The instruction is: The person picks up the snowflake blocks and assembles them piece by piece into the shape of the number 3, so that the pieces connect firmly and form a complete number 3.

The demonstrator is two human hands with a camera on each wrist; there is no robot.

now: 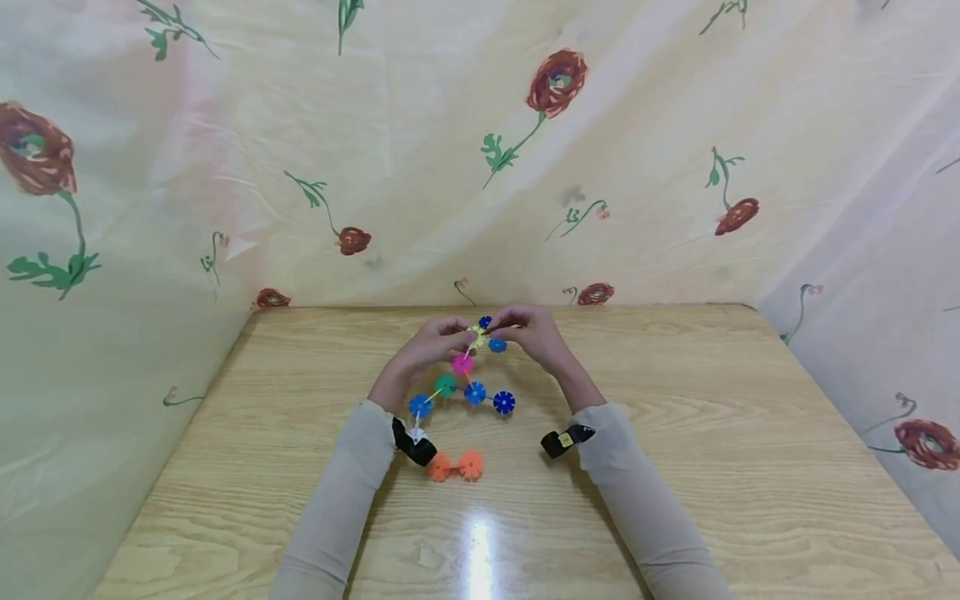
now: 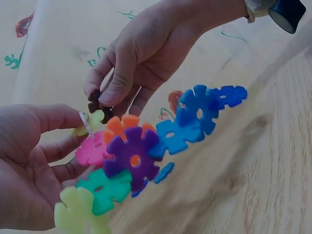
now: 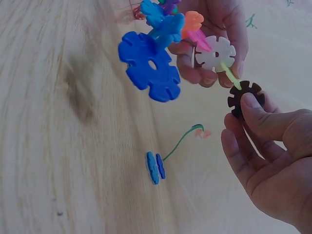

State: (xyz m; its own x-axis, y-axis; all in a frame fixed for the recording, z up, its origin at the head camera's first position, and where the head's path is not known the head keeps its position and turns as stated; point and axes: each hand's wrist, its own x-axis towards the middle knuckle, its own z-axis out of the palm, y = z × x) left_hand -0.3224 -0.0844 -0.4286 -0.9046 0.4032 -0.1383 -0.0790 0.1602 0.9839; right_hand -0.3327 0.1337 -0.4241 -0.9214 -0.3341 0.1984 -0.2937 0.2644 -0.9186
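Above the back of the table, my left hand [image 1: 429, 343] holds a chain of flower-shaped interlocking plastic discs near its white disc [image 3: 213, 45]. My right hand [image 1: 534, 335] pinches a dark brown or black disc [image 3: 235, 102] between thumb and fingers. That disc touches a yellow disc [image 3: 230, 74], seen edge-on beside the white one; how deeply their slots mesh is unclear. Further along hang pink [image 2: 91, 150], orange [image 2: 127, 123], purple [image 2: 119, 158], green [image 2: 102, 195] and several blue discs [image 2: 195, 100].
Two loose-looking blue discs [image 3: 152, 170] stand out on the far part of the wooden table [image 1: 675, 433]. Two joined orange discs [image 1: 471, 465] lie nearer, between the forearms. A flowered cloth [image 1: 420, 150] hangs behind the table and along its sides.
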